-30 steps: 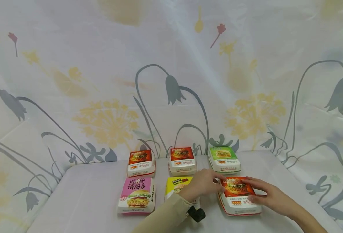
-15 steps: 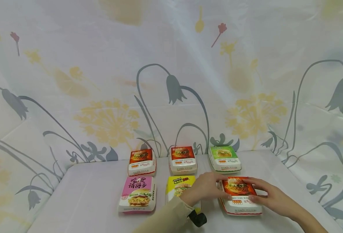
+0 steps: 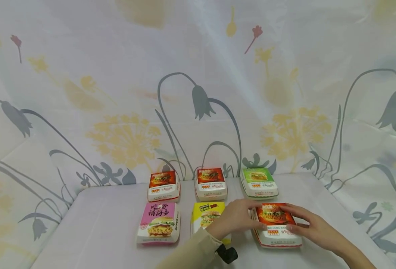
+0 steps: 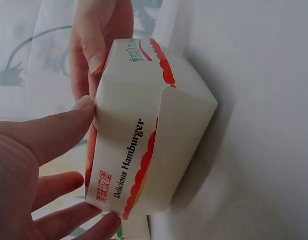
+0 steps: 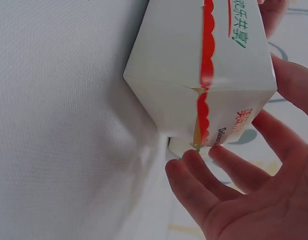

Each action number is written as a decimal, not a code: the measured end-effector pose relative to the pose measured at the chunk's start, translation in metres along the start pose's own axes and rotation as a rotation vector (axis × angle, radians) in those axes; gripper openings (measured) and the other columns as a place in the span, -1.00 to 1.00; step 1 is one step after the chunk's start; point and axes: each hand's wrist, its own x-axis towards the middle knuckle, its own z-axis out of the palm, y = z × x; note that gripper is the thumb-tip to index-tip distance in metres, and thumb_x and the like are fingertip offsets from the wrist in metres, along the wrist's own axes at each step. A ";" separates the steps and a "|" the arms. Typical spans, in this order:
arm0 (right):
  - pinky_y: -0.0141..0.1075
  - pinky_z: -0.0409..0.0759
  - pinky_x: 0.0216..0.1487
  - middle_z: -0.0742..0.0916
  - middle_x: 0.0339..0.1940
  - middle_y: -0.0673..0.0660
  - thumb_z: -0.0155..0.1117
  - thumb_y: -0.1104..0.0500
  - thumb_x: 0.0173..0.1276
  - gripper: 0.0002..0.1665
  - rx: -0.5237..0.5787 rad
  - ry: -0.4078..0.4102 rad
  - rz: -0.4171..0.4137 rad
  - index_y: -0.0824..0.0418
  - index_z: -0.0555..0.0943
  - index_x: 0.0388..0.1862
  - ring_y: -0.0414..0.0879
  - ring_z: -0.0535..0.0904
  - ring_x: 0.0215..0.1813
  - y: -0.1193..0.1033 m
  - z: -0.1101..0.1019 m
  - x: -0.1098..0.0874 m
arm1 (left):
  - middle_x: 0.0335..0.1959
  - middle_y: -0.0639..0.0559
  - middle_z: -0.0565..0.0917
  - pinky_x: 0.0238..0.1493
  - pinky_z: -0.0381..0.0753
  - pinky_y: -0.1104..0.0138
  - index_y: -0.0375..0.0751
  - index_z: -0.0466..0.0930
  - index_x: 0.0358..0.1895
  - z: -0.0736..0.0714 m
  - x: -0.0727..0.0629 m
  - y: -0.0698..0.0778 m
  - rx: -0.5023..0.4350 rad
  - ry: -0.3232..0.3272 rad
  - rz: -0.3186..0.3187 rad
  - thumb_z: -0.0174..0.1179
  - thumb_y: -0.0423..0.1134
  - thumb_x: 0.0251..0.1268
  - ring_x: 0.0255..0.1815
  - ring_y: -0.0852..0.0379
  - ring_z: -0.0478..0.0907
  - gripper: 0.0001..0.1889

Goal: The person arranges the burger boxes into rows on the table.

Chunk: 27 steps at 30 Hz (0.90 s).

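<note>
A red and white burger box [image 3: 276, 221] sits at the right end of the front row, its lid down and a burger picture on top. My left hand [image 3: 237, 217] is at its left side. In the left wrist view the thumb [image 4: 74, 122] touches the lid's edge, with the other fingertips along the printed side. My right hand [image 3: 313, 227] is at the opposite side, thumb near the lid's front. Its extended fingers [image 5: 238, 167] lie along the box's side in the right wrist view. Beneath my left wrist, a yellow burger box [image 3: 207, 213] is partly hidden.
A pink burger box [image 3: 159, 226] stands at front left. Behind are two red burger boxes, one left [image 3: 164, 186] and one middle [image 3: 211, 184], plus a green one [image 3: 259, 183] at right. A floral curtain [image 3: 198, 93] rises behind the white tabletop [image 3: 100, 224].
My left hand has shifted slightly, its fingers now overlapping the red box's left edge more. The right hand and the boxes have barely moved.
</note>
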 end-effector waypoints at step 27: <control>-0.72 0.45 -0.14 0.59 0.08 -0.48 0.37 0.33 0.33 -0.59 -0.191 0.576 -0.191 0.26 0.64 0.17 -0.68 0.46 0.01 0.006 -0.039 -0.019 | -0.20 0.13 0.76 -0.19 0.67 0.23 -0.05 0.79 -0.17 -0.116 -0.103 -0.086 0.295 0.556 0.074 0.39 -0.25 0.25 -0.19 0.14 0.67 -0.88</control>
